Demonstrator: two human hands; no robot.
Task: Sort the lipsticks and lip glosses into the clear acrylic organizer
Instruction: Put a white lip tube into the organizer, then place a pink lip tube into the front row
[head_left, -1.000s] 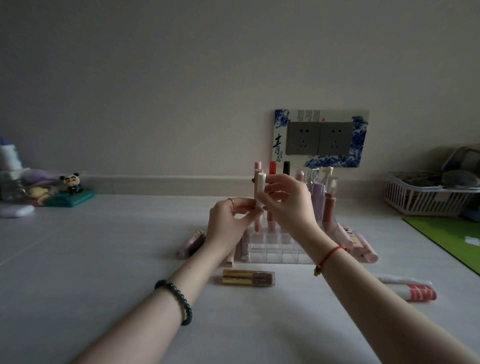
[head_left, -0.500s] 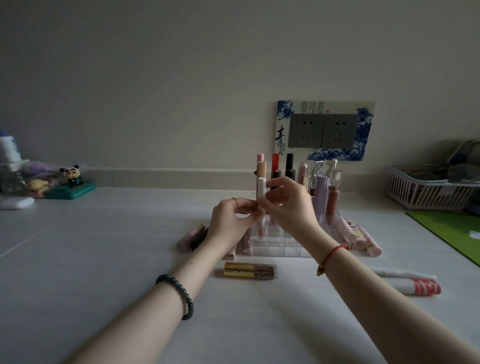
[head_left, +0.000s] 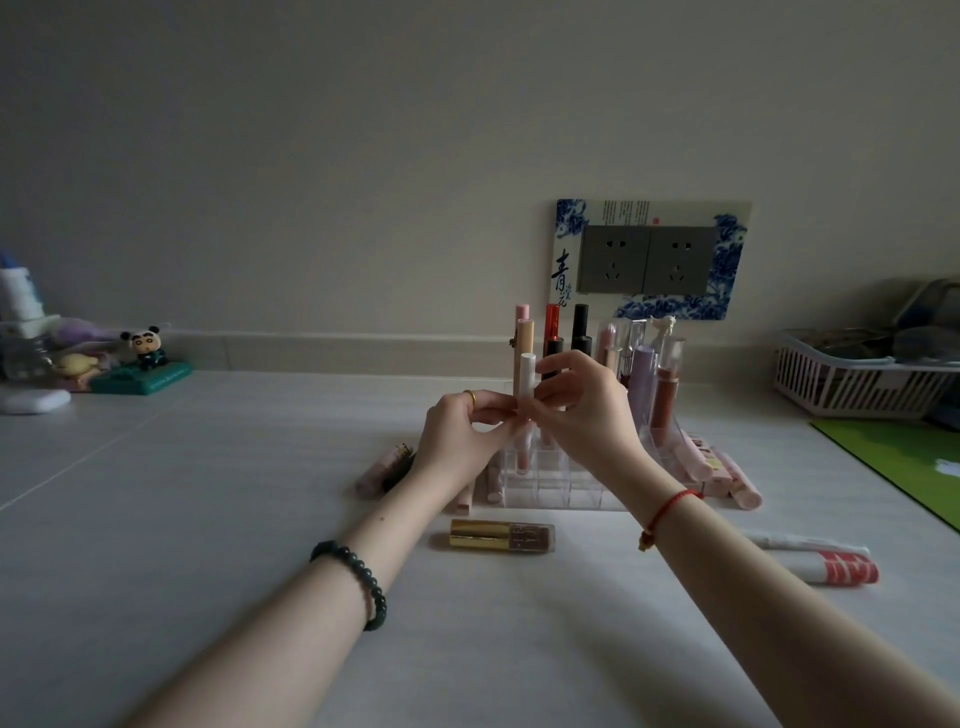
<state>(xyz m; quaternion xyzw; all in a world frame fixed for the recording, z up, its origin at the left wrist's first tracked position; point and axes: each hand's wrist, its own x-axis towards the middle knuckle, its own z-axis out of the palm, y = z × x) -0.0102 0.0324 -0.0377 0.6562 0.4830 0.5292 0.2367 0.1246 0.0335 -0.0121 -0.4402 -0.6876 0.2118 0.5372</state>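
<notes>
Both hands meet over the clear organizer (head_left: 550, 483), pinched together on one slim white-capped lip gloss (head_left: 528, 384) held upright just above the compartments at its left side. The left hand (head_left: 457, 436) grips it with thumb and forefinger low on the tube; the right hand (head_left: 582, 410) closes its fingertips on it a little higher. The tube looks light, stiff and smooth, so it may slip if squeezed loosely; a hold near the middle, below the cap, should keep it straight while it goes into a slot. Tall tubes already stand in the back rows. On the bench (head_left: 208, 519) a gold lipstick (head_left: 501, 535) lies near the organizer, pink tubes (head_left: 727, 473) beside it.
</notes>
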